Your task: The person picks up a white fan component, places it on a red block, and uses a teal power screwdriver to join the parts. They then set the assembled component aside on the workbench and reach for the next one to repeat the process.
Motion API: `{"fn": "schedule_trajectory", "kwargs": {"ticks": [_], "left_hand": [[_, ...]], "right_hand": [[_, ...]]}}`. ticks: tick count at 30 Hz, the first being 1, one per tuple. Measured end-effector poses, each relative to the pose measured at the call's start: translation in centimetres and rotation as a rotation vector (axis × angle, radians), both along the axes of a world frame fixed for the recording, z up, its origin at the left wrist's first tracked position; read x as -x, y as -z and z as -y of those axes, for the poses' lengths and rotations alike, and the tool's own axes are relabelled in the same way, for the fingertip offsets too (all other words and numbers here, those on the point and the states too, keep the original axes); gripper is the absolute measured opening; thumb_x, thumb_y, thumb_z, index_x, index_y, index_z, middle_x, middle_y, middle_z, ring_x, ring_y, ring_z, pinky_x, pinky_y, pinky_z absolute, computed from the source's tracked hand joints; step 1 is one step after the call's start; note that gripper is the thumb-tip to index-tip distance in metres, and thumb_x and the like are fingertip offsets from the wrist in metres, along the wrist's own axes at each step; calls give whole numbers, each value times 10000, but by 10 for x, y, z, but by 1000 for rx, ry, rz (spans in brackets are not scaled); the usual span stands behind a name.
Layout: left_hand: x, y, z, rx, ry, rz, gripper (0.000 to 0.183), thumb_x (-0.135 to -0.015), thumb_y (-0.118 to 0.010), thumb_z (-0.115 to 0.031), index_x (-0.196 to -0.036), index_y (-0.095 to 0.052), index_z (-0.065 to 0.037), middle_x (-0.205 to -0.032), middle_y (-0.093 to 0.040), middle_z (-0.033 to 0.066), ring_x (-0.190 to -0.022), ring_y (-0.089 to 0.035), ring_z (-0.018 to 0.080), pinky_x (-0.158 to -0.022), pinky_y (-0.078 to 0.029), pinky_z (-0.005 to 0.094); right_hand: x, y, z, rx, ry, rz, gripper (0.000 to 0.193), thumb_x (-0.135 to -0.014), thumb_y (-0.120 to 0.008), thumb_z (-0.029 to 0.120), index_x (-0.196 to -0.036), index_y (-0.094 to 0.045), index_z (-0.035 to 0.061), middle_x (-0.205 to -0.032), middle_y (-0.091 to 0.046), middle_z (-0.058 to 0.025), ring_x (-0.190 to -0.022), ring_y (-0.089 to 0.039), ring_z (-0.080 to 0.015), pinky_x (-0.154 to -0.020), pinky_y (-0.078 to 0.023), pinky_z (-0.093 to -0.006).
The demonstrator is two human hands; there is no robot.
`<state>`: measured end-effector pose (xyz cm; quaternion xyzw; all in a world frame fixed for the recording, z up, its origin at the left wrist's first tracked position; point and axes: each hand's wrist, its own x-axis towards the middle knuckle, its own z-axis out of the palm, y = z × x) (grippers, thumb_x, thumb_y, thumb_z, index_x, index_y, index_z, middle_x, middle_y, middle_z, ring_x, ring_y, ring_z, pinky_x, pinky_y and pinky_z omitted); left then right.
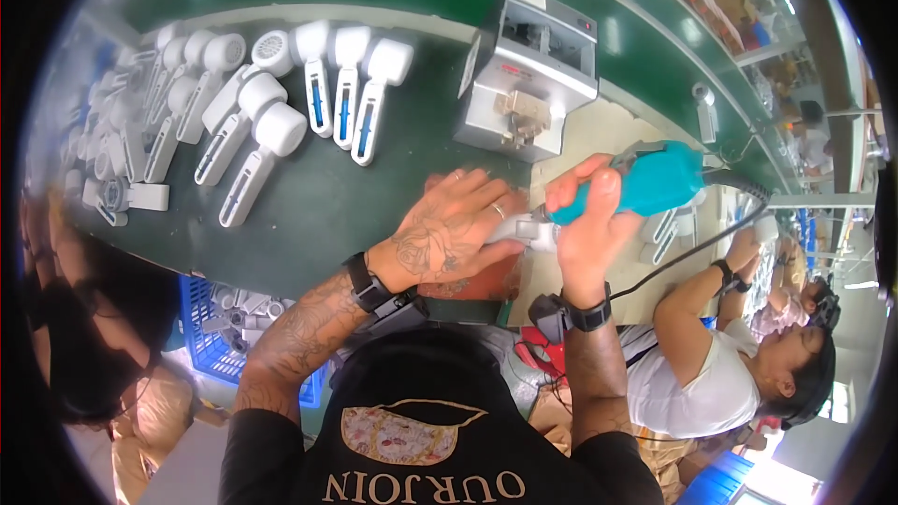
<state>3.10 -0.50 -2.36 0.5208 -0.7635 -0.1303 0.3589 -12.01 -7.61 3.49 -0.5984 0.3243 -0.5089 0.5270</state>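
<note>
My right hand (596,234) is wrapped round a teal electric screwdriver (659,180), its nose pointing left toward a small white plastic piece (533,232). Fingers of my left hand (440,232) hold that piece down at the edge of the bench. Much of the piece is hidden by both hands, so its full shape cannot be told. The screwdriver's tip meets or nearly meets it; contact cannot be told. A black cord (697,257) trails from the tool's rear.
A silver screw-feeder-like machine (514,84) stands beyond my hands. Several white handles with round heads (267,136) lie across the green bench (374,192), some showing blue inserts. A blue basket (208,341) of white parts sits below left. Co-workers sit at both sides, including a person in white (697,365).
</note>
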Motion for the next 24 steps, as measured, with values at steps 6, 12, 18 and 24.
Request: {"fn": "schedule_trajectory", "kwargs": {"ticks": [6,12,18,24], "left_hand": [[-3,-3,-4,41,1,-26,417,-830,-715,-325,-1151,-631,-73,-1044,-595,92,-988,-558,289,-893,-457,432],[-2,-9,-3,14,47,-42,424,-795,-695,-290,-1131,-616,-44,-1016,-575,100,-988,-543,294,-904,-448,427],[-6,-2,-4,27,27,-38,407,-785,-696,-262,-1120,-619,-45,-1011,-573,100,-978,-543,296,-893,-453,430],[-2,-2,-1,61,3,-33,295,-857,-689,-212,-1103,-632,-59,-993,-562,88,-949,-535,293,-836,-445,439]], "right_hand": [[-40,-21,28,130,87,87,403,-1040,-527,372,-1054,-528,-31,-706,-540,-69,-642,-547,-171,-592,-452,-312],[-60,-1,51,262,79,60,320,-1055,-497,300,-999,-541,-12,-686,-535,-62,-646,-550,-162,-602,-453,-299],[-49,-11,31,124,28,37,372,-1022,-566,352,-995,-529,-17,-697,-535,-75,-624,-535,-172,-580,-452,-312],[7,-13,-18,87,17,65,507,-994,-585,452,-1073,-504,-42,-676,-509,-85,-593,-506,-192,-571,-436,-339]]}}
